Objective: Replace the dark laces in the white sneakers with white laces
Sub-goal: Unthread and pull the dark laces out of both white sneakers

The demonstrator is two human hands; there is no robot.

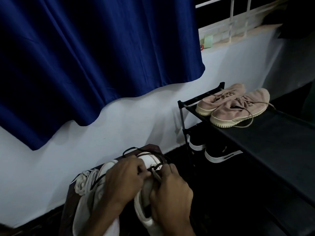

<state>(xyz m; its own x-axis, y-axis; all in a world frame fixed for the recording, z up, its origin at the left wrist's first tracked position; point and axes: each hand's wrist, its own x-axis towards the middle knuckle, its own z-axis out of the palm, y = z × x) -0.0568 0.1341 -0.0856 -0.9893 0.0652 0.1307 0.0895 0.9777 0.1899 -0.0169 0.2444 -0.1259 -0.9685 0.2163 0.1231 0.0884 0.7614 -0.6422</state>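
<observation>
Two white sneakers lie side by side on a dark brown surface [68, 201] at the bottom centre. The right sneaker [150, 160] carries a dark lace [132, 149] that loops loosely over its toe. My left hand [122, 181] pinches the dark lace over the eyelets. My right hand [170, 195] lies over the same shoe's tongue and pinches the lace from the other side. The left sneaker [88, 201] is partly hidden under my left forearm. A bunched white lace [83, 183] lies on it.
A black shoe rack [255, 143] stands to the right, with a pair of beige sneakers [237, 108] on its top shelf and dark shoes [219, 155] on the shelf below. A blue curtain [85, 65] hangs on the white wall behind.
</observation>
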